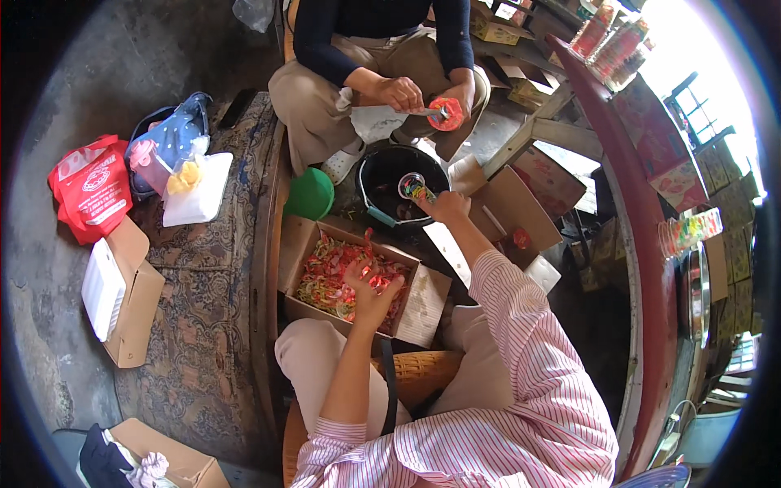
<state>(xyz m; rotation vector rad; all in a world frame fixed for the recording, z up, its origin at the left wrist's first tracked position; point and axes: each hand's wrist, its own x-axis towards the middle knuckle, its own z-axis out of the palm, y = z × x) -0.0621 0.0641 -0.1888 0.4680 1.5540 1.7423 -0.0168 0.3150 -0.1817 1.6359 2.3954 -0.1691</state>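
My left hand [374,301] is over a cardboard box [413,275] filled with thin red, yellow and green wrapped strips [325,281], which look like small candies. Its fingers and thumb are spread, with strips right behind them. Held out over a black bucket [382,167], my right hand [447,207] grips a clear round jar [412,187]. Colourful pieces show inside the jar, whose mouth faces away from me. Across from me, another person's hands [403,93] hold a red round container [446,115] and a flat metal tool.
A green bowl [311,195] stands beside the bucket. Open cartons [521,203] lie to the right, below a red wooden rail [643,244] carrying filled jars [691,232]. On the left, a patterned bench [195,317] holds a white foam box [198,191] and bags.
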